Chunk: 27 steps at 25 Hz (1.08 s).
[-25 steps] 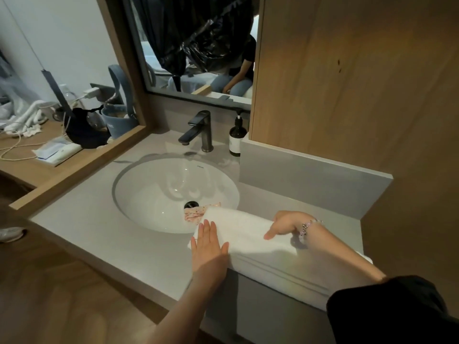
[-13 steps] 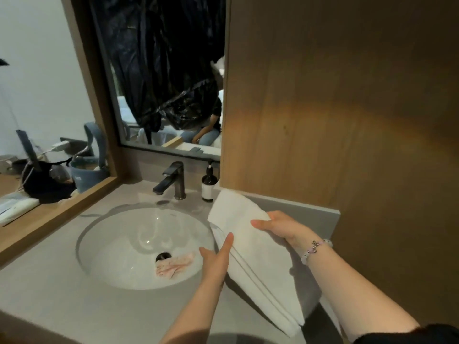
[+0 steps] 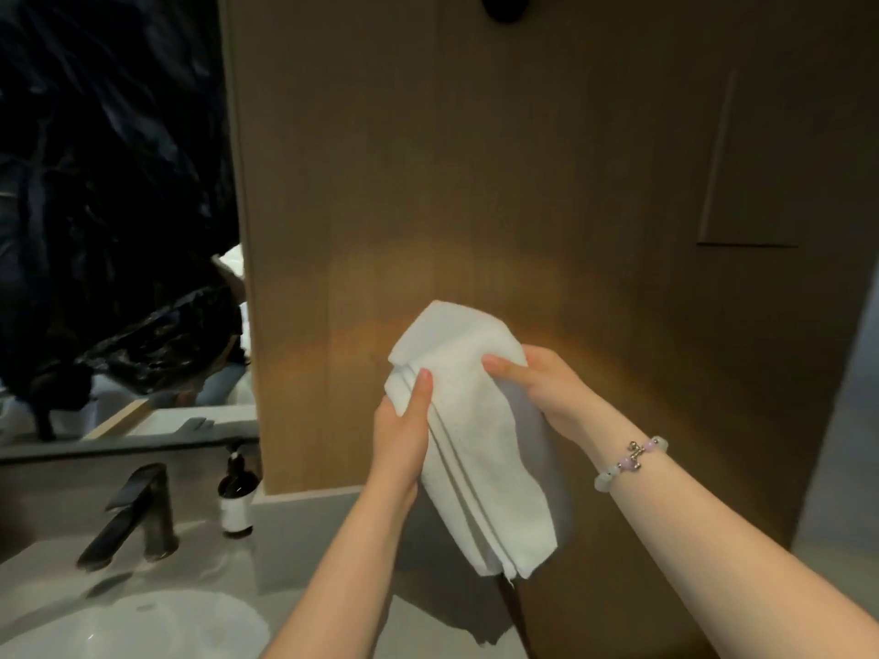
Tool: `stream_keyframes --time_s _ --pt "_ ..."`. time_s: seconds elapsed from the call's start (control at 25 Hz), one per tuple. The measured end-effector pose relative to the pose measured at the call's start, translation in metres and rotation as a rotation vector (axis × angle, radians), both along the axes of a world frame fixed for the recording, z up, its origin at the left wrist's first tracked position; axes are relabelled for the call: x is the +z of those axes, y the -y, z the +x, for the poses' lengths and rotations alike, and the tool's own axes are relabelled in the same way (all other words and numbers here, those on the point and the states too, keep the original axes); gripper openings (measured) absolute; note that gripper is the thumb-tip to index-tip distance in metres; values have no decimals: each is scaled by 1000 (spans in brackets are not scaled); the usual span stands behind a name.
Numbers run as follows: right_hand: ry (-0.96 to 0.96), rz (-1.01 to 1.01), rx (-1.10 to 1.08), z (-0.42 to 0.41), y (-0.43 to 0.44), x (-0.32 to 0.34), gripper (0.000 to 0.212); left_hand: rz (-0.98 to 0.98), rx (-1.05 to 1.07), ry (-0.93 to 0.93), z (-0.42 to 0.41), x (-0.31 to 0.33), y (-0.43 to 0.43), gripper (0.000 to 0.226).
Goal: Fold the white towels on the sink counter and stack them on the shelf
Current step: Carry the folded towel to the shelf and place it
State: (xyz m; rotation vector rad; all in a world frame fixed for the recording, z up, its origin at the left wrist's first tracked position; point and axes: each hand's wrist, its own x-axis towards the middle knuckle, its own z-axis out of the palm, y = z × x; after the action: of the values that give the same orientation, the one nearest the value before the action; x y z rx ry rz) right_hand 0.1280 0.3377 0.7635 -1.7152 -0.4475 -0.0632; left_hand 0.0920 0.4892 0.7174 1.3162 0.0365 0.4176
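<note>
A folded white towel (image 3: 480,449) hangs in the air in front of the wooden wall panel, well above the grey sink counter (image 3: 304,539). My left hand (image 3: 404,435) grips its left edge, thumb on the front and fingers behind. My right hand (image 3: 537,387), with a bead bracelet on the wrist, pinches the towel's upper right part, thumb across the front. The towel's lower end dangles free with its layered edges showing. No shelf is in view.
The white basin (image 3: 138,625) lies at the lower left, with a dark faucet (image 3: 131,516) and a dark pump bottle (image 3: 236,497) behind it. A mirror (image 3: 114,206) fills the upper left. The wooden panel (image 3: 523,183) rises straight ahead.
The towel has gone from lying flat on the counter to being held up in both hands before the wooden panel. The view has tilted upward and to the right.
</note>
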Motion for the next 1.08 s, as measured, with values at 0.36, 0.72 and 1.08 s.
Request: stream_keyframes --time_s 0.36,0.72,1.08 --pt "311 117 -218 -63 97 118 52 3 -83 415 2 143 96 38" --pt "552 208 -347 -121 170 175 78 138 -291 696 -27 225 172 6" --pt "598 391 -235 -143 264 202 59 282 -179 927 -55 269 266 29"
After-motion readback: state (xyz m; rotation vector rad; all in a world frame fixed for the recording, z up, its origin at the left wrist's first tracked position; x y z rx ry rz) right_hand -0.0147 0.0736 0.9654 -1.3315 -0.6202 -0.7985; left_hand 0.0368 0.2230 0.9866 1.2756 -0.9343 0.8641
